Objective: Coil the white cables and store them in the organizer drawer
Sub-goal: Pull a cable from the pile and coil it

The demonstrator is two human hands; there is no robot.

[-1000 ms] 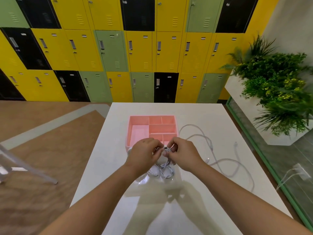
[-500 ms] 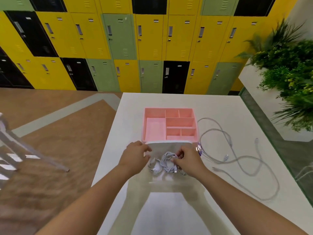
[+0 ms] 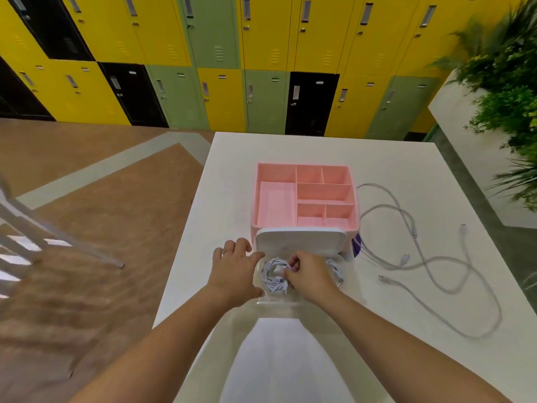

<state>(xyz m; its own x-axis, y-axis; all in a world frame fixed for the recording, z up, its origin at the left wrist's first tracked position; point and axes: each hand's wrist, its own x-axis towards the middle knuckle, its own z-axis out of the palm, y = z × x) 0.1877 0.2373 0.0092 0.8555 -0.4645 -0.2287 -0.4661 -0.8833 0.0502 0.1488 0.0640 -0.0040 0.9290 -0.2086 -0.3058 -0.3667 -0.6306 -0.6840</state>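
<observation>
A pink organizer (image 3: pixel 303 196) with several top compartments stands mid-table. Its clear drawer (image 3: pixel 273 301) is pulled out toward me below a white front (image 3: pixel 300 241). A coiled white cable (image 3: pixel 274 276) lies inside the drawer. My right hand (image 3: pixel 312 276) pinches that coil from the right. My left hand (image 3: pixel 235 270) rests against the drawer's left wall, fingers spread. Another coil (image 3: pixel 337 270) shows partly behind my right hand. Loose white cables (image 3: pixel 430 263) sprawl on the table to the right of the organizer.
The white table (image 3: pixel 406 170) ends at a left edge beside brown floor. A white chair (image 3: pixel 26 237) stands at the far left. Yellow, green and black lockers (image 3: pixel 261 53) line the back. Plants in a white planter (image 3: pixel 499 82) stand at the right.
Both hands came down from holding the coil above the table. The coil now lies inside the open drawer, and my left hand has let go and moved to the drawer's left side.
</observation>
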